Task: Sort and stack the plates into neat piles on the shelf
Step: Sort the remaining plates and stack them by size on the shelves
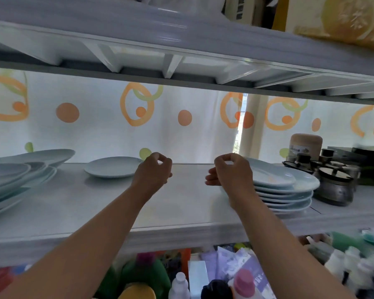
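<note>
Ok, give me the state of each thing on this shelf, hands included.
Left hand: fingers curled, holding nothing.
Right hand: fingers curled, holding nothing.
Left pile: uneven, plates overlapping.
Right stack: stacked, top plate off-centre.
Single plate: lying flat, on its own.
Jars: lids on.

backlit through the curtain (108, 134), edges blurred.

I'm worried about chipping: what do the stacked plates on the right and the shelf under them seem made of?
Stacked plates: pale blue, smooth and glossy with soft highlights, probably glazed ceramic, though melamine could look alike. Shelf: white, matt, faintly streaked, perhaps laminate or painted board; the view leaves it open.
</note>
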